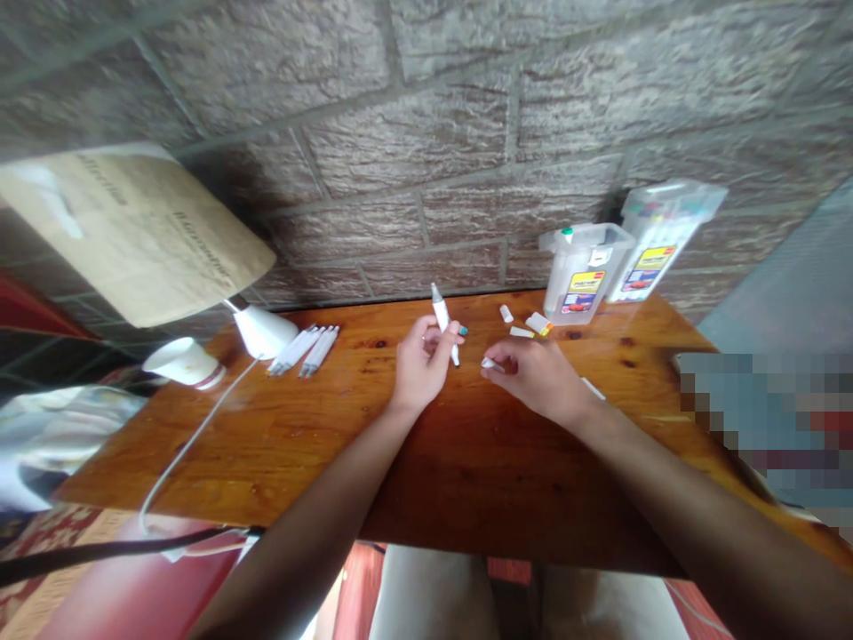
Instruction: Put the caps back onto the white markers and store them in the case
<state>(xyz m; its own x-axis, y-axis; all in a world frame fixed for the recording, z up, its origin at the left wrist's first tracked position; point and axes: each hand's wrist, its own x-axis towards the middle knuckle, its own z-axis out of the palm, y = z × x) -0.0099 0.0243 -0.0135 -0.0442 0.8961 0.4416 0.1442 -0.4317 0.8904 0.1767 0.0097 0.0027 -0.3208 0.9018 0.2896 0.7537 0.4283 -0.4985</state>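
Upright and slightly tilted, a white marker (pixel 441 311) with a grey upper end is pinched in my left hand (pixel 423 360). A small teal-ended piece (pixel 463 330) shows beside those fingertips; whether the hand holds it or it lies behind I cannot tell. My right hand (pixel 537 369) is closed on a small white marker cap (pixel 490 364), a little to the right of the marker and apart from it. Beyond the right hand, loose white caps (pixel 538 324) with orange and yellow ends lie on the wooden table (pixel 320 462).
Several white markers (pixel 318 351) lie side by side at the left, near a lamp (pixel 259 331) with a cord and a paper cup (pixel 183 363). Two clear plastic boxes (pixel 579 276) stand at the back right; the farther one (pixel 657 236) holds markers. A stone-patterned wall (pixel 413 133) borders the table's back.
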